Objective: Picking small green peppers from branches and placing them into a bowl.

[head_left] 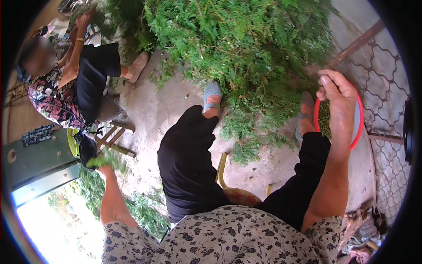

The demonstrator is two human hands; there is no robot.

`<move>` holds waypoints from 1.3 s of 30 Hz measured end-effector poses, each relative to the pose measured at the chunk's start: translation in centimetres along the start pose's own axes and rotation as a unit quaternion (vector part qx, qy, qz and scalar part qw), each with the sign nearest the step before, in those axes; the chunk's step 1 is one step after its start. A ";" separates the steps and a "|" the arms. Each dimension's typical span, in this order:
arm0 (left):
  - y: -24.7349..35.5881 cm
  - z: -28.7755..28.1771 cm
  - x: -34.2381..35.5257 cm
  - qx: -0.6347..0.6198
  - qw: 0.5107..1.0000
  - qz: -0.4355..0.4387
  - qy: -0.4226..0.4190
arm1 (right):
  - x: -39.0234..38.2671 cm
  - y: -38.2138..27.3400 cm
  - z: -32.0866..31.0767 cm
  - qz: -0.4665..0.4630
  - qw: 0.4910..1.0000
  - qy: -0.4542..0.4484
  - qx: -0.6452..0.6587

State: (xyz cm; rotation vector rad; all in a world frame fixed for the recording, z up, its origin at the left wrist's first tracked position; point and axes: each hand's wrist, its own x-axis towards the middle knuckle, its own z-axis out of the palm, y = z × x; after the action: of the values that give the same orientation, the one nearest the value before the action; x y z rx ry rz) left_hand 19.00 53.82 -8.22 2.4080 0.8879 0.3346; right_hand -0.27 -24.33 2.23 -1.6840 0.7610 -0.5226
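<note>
My left hand (104, 170) is out at the far left, with a feathery green evergreen sprig (112, 160) at its fingers. Motion blurs the sprig, and most of the fingers are hidden. On the right, my right hand (337, 90) is closed with its fingertips pinched on a thin brown evergreen twig (313, 67). It hangs above a red-rimmed basin (361, 115), whose small round green berries (324, 119) show partly behind my wrist. A large heap of cut evergreen branches (237, 48), dotted with pale berries, spreads in front of my feet.
A co-worker (52, 92) sits at the upper left beside a small wooden stool (115, 138). More cut branches (147, 215) lie by my left side. A patterned metal grille (382, 79) runs along the right, and crumpled cloth (362, 237) lies at the lower right.
</note>
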 end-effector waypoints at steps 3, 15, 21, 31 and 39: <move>-7.5 -4.3 1.0 0.410 0.900 -0.141 0.050 | 0.4 0.0 0.8 -0.002 1.000 0.004 -0.002; 7.7 29.1 -21.1 0.041 0.796 0.409 -0.445 | -1.2 -0.2 6.2 0.071 0.983 -0.109 -0.127; 12.4 37.3 -21.5 0.096 0.864 0.229 -0.438 | -2.5 0.7 6.9 0.040 0.960 -0.182 -0.209; 14.0 43.4 -20.9 0.177 0.879 0.302 -0.323 | -2.3 1.8 7.8 0.029 0.931 -0.234 -0.278; 13.3 44.5 -20.7 0.134 0.892 0.303 -0.309 | -2.3 2.0 8.3 0.075 0.942 -0.217 -0.243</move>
State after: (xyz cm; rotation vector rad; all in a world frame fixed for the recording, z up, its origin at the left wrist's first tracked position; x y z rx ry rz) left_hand 28.35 13.66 -37.98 2.7383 -0.1247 -0.3581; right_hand 3.45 -17.35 -1.63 -2.0744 0.7152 0.1682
